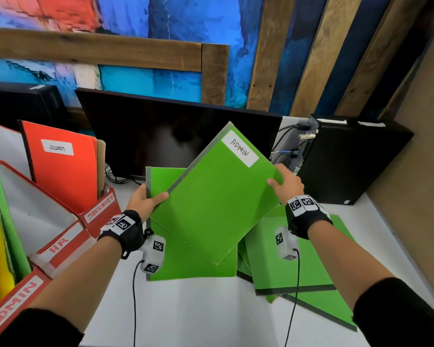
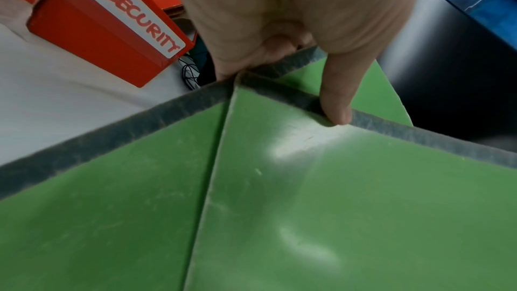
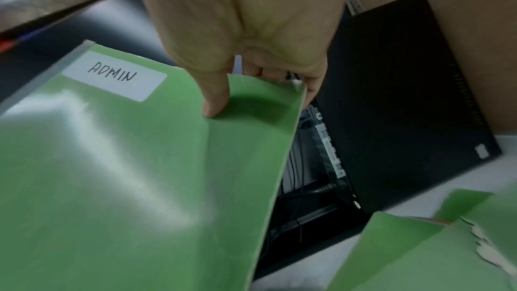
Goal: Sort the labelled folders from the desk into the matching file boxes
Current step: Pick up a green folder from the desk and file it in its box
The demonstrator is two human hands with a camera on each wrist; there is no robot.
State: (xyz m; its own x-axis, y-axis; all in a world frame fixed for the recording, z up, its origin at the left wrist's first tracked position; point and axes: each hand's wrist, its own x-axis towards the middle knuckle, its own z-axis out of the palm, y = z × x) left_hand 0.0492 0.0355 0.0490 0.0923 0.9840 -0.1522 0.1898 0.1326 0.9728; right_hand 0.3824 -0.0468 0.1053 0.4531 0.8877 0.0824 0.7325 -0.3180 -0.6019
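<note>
**Mia:** Look down at the near corner. That's the ADMIN box [image 1: 13, 305], with yellow and green folders standing in it. Next come the HR box [image 1: 60, 244] and the SECURITY box [image 1: 99, 209], which has an orange folder [image 1: 60, 166] in it.

**Tom:** Where's the folder they're sorting?

**Mia:** Up in the air, over the desk [image 1: 198, 311]. It's the green ADMIN folder [image 1: 218, 201], and it's tilted. The left hand [image 1: 145, 200] has its thumb on top and its fingers curled under, pinching that one and a second green folder [image 1: 171, 256] behind it. The right hand [image 1: 287, 182] pinches the far edge, thumb on top.

**Tom:** So what could go wrong?

**Mia:** I think the one behind could slide out, since the two only cross at the corner where the left hand pinches them. Or it might ride along into a box without anyone reading its label. I can't see one.

**Tom:** And the loose folders [image 1: 308, 266] on the desk?

**Mia:** They lie under the right arm. A low swing might push them about. Farther back, the monitor [image 1: 161, 136] stands near the raised corner, so a lift could bump it.
</note>
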